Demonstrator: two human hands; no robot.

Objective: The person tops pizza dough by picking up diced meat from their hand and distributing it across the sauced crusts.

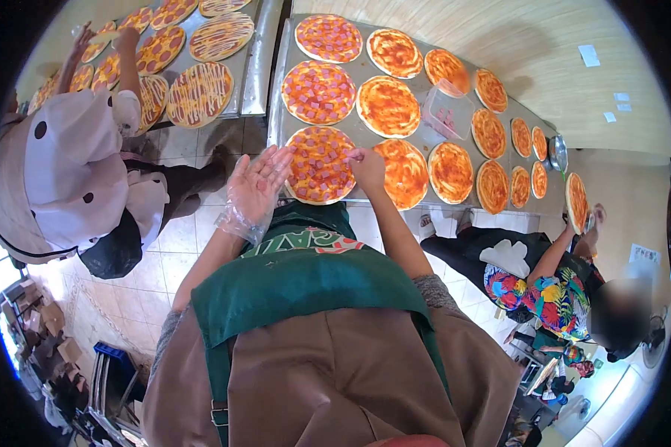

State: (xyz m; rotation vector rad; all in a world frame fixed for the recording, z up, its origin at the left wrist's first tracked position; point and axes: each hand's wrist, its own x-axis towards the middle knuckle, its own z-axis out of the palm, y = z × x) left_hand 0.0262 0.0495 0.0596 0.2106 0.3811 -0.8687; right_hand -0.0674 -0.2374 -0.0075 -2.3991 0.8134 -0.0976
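Cube-topped pizza, left hand palm up and spread at its edge, right hand pinched narrow, contents unclear

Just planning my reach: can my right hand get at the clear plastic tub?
Likely yes: the clear plastic tub sits ahead and to the right of your right hand, with only flat, sauced pizzas between and nothing tall blocking.

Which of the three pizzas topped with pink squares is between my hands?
The front pizza, flanked by your left hand and right hand; the middle pizza and back pizza lie beyond both hands.
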